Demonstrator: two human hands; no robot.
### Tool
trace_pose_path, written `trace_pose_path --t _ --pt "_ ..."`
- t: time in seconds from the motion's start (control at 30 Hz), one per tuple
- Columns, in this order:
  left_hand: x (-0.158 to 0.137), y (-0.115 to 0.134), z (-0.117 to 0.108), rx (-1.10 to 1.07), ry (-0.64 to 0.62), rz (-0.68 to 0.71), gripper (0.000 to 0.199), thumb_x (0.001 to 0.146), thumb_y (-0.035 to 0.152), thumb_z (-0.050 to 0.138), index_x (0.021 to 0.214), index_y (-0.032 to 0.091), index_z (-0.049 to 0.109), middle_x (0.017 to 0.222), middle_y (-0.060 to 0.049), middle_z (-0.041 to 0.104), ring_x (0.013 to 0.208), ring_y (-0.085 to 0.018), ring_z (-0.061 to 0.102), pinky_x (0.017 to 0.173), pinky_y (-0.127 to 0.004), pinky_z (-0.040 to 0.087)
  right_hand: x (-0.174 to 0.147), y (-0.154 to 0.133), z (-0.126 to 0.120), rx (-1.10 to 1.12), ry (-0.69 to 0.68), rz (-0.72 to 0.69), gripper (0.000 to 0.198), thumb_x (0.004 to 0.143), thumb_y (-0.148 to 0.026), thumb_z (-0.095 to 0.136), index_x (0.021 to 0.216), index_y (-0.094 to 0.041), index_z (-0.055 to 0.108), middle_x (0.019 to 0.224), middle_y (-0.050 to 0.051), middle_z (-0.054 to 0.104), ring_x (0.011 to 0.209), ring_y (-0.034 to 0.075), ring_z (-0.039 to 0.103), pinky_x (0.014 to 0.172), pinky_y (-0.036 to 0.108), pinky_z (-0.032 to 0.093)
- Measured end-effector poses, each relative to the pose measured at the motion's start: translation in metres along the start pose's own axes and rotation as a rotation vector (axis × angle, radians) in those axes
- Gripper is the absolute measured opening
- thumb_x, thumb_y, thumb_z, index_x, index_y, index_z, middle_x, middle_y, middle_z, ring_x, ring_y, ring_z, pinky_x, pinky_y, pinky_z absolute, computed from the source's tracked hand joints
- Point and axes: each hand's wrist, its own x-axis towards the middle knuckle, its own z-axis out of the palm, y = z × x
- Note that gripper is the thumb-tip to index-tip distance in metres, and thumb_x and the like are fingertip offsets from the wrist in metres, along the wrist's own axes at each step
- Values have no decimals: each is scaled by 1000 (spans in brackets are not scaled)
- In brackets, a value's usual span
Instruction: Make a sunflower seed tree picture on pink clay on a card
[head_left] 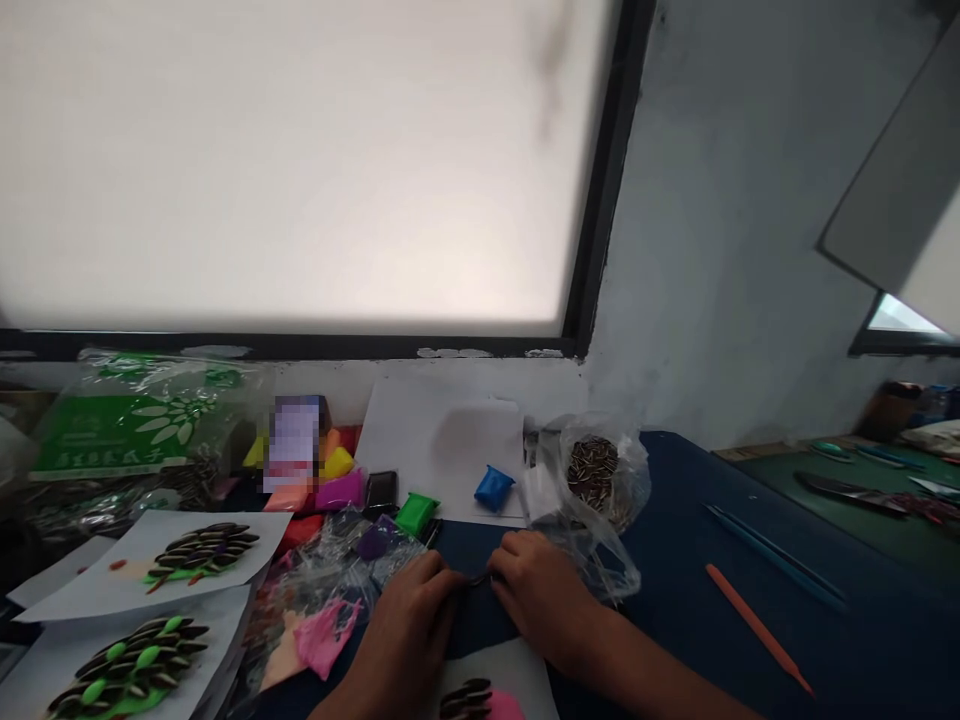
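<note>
Both my hands are over the dark blue table, fingertips facing each other. My left hand (pixel 416 610) is closed, its fingers pinched together. My right hand (pixel 536 590) has its fingers curled in the same way. A thin dark strip (pixel 478 579) spans the gap between the fingertips; its kind is too small to tell. Just below the hands lies a white sheet (pixel 532 675) bearing striped sunflower seeds (pixel 466 697) and pink clay (pixel 506 706); its lower part is cut off. Beyond the hands are a green clay packet (pixel 416 513) and a blue clay packet (pixel 494 488).
To the left, sheets with seed-and-clay pictures (pixel 199 555) lie near crumpled clear wrappers and pink clay (pixel 326 635). A plastic bag of seeds (pixel 592 470) stands beyond my right hand. An orange clay tool (pixel 757 628) and blue tweezers (pixel 776 555) lie at right.
</note>
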Motion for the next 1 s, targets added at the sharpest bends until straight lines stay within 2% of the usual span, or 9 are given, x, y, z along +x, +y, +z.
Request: trace_pose_path --t 0.13,0.3,0.43,0.6,0.73,0.9,1.0 --pt "0 -1 -1 1 -7 -4 31 97 13 42 104 18 71 93 -10 64 86 -25 65 74 -36 52 -2 -2 -4 -21 19 30 13 93 -11 60 93 -14 73 100 11 66 95 25 62 81 35 44" --pt "1 3 -5 4 -22 -23 32 95 13 41 101 20 71 91 -10 64 85 -26 65 73 -37 52 6 -5 0 -20 -13 -91 12 95 -14 63 102 -20 71 103 5 66 97 21 62 82 30 43" --pt "3 7 -7 10 -29 -43 33 92 12 40 100 18 71 91 -11 64 86 -27 64 74 -39 52 13 -8 8 -66 -49 -154 15 95 -5 53 95 -13 66 97 10 66 91 24 60 79 33 43" --pt "4 12 -8 10 -34 -63 32 91 12 38 96 17 70 91 -12 63 86 -28 63 75 -42 52 18 -12 10 -114 -88 -203 20 86 2 50 96 -9 63 97 16 64 89 27 58 79 37 44" --pt "4 11 -8 17 -39 -61 34 91 12 39 103 16 71 91 -12 64 86 -29 65 74 -42 53 21 -9 5 -97 -104 -221 15 88 -2 53 96 -10 62 96 14 65 87 26 59 78 36 45" --pt "1 1 -5 27 -26 -36 41 93 13 43 128 13 62 102 -14 66 93 -28 66 79 -41 55 22 4 -10 -30 -42 -152 14 98 -9 51 97 -10 65 96 13 67 87 24 62 76 33 46" --pt "0 -1 -4 25 -22 -14 35 95 15 43 121 17 66 101 -12 66 92 -27 66 78 -38 54 18 9 -18 34 -24 -143 12 97 -10 56 102 -13 67 98 9 69 87 20 64 73 29 46"
